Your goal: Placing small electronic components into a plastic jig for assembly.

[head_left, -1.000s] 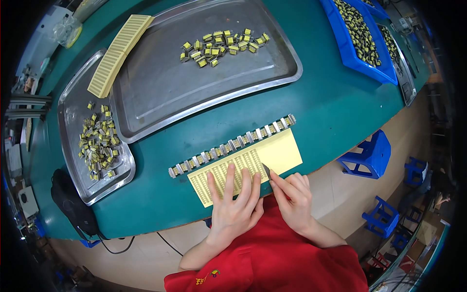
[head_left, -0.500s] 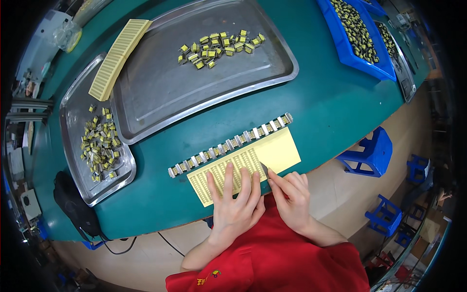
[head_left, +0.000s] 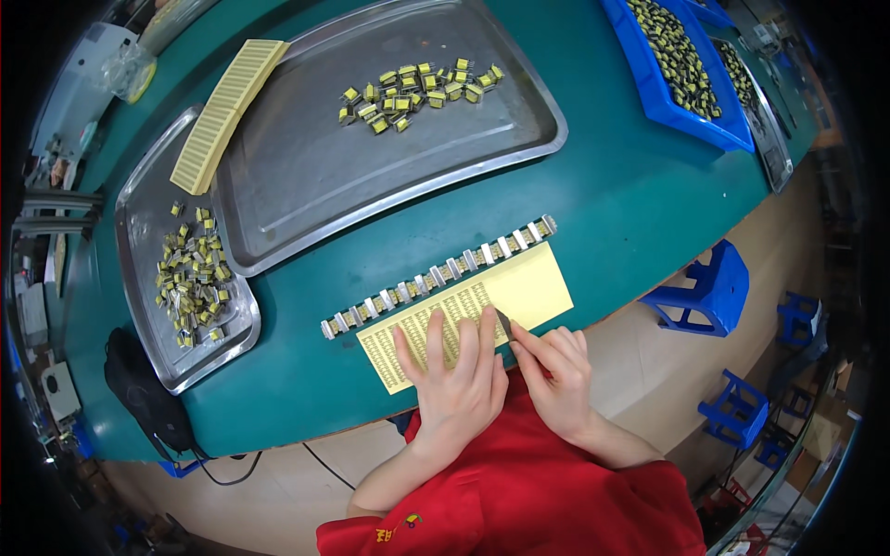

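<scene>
My left hand lies with spread fingers on a yellow sheet of small printed labels, holding it flat against the table. Its index fingertip is close beside the tip of a thin, dark pointed tool. That tool is pinched between the thumb and fingers of my right hand, at the edge of the printed columns; its exact kind is unclear. To the right the sheet is blank yellow. Along its far edge runs a row of small transformer-like parts with silvery metal frames, set side by side.
A large metal tray holds a cluster of yellow-topped parts. On its left, a smaller metal tray carries more, and a stack of label sheets rests across both. Far right stands a blue bin of parts. A black pouch lies left.
My left hand has shifted slightly right, its index finger now closer to the tool's tip. My right hand, the sheet and the row of parts have hardly moved.
</scene>
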Motion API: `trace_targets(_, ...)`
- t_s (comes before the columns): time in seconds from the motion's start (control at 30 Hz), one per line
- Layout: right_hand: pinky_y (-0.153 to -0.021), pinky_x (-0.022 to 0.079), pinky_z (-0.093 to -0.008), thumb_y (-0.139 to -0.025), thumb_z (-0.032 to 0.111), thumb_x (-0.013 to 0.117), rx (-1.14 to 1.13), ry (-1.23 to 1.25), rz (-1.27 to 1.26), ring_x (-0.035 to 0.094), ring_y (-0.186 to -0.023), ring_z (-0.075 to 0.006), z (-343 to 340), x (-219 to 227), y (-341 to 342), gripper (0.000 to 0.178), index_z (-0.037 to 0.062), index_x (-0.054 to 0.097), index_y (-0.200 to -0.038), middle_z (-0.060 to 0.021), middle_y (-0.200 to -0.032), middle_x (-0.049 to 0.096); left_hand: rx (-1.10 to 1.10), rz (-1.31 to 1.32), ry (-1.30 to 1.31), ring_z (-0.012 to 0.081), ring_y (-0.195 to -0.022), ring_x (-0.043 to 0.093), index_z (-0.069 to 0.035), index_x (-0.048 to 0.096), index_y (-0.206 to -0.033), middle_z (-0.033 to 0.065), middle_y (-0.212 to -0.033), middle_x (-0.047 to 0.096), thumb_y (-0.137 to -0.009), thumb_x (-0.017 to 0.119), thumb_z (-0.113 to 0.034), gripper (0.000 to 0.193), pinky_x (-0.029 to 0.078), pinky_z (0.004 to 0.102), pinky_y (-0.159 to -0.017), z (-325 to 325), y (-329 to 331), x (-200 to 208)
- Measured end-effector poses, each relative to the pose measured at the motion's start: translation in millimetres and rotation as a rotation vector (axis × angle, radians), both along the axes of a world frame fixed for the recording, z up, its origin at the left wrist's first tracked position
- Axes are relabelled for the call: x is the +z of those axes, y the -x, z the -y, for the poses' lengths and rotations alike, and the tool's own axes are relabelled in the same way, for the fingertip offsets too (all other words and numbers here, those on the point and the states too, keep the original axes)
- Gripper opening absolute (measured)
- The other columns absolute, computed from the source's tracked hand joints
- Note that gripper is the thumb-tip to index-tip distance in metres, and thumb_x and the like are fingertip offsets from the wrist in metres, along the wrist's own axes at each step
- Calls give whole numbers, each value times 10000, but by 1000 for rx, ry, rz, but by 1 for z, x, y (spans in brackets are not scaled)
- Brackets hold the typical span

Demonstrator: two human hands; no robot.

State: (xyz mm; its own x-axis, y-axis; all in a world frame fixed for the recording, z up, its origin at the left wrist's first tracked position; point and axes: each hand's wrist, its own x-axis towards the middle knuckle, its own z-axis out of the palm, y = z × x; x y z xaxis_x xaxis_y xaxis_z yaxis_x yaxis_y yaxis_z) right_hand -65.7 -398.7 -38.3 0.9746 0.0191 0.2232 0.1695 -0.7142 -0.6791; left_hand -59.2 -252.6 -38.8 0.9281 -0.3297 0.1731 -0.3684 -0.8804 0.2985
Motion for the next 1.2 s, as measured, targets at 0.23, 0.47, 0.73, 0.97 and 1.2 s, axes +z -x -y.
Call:
trace_targets(0.23, -632, 319, -308, -829, 33, 710, -6, -19, 2, 473, -625, -149, 1, 0, -1, 280, 41, 708, -1108, 11, -673, 504, -39, -38, 13, 427, -1314, 356, -100, 577, -1320, 169, -1261, 473, -803, 629, -176, 525, 157, 693, -1099, -1, 2, 7)
trace_targets(0.47, -658, 341, -303, -831, 42, 715, -4, -28, -28, 476, -634, -156, 0, 7, -1, 287, 37, 703, -1117, 3, -684, 514, -145, -87, 83, 389, -1309, 404, -82, 613, -1249, 151, -1319, 496, -794, 644, -141, 460, 203, 665, -1102, -17, 0, 15)
trace_targets(0.73, -611, 392, -336, -797, 39, 734, 26, 11, 0, 504, -639, -192, -4, 15, -4, 235, 30, 694, -1029, -20, -688, 525, -143, -30, 48, 306, -1260, 482, -38, 623, -1181, 104, -1317, 548, -786, 643, -193, 425, 285, 611, -1065, -22, -3, 12)
trace_targets(0.97, -610, 400, -349, -750, -40, 740, 105, 105, 54, 514, -653, -228, -11, 16, 0, 247, 21, 687, -983, -52, -733, 561, -128, -62, 68, 310, -1254, 485, -11, 635, -1148, 110, -1325, 557, -781, 642, -132, 386, 273, 588, -1084, -19, -6, 18)
trace_targets(1.2, -567, 388, -331, -754, -72, 736, 30, -11, 59, 500, -618, -213, -8, 16, 1, 242, 8, 683, -975, -57, -712, 554, -133, -73, 74, 306, -1244, 493, -8, 635, -1142, 111, -1315, 563, -770, 640, -124, 390, 277, 589, -1080, -19, -7, 19)
